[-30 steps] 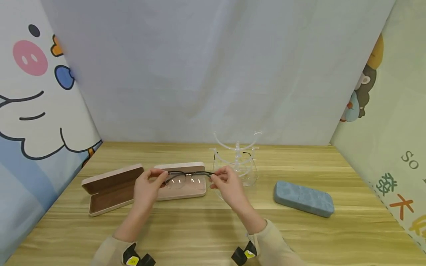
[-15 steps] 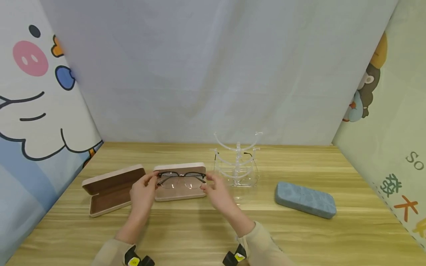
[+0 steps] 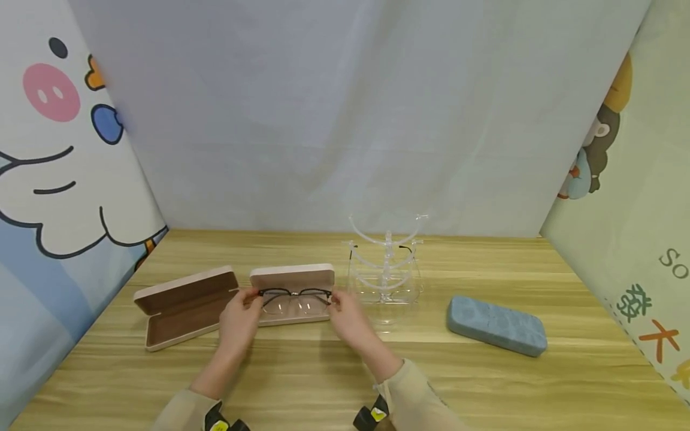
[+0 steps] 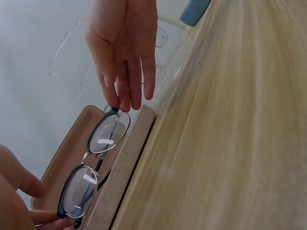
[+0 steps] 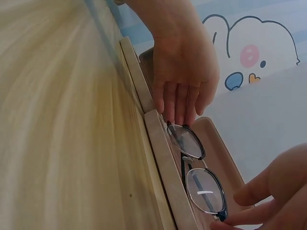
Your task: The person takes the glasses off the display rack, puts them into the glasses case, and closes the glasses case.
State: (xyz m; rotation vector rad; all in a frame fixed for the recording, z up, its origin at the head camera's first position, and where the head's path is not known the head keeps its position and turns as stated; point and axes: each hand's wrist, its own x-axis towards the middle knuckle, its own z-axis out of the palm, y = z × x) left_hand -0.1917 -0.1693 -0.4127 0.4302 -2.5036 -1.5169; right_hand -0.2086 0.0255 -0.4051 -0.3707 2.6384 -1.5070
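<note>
Left hand [image 3: 237, 317] and right hand [image 3: 349, 317] angled inward, palms facing, each pinching one end of the glasses [image 3: 294, 294]. Glasses level over the open pink case [image 3: 293, 278]; can't tell if touching its bottom. Brown-lined case [image 3: 185, 311] left, clear stand [image 3: 388, 239] and blue case [image 3: 496, 325] right.

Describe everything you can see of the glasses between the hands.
The glasses have dark upper rims, thin metallic-looking lower rims, a silvery bridge and clear lenses; dark temples appear folded behind. The left hand and right hand hold one end each, at the open pink case; whether the frame rests inside is unclear.
</note>
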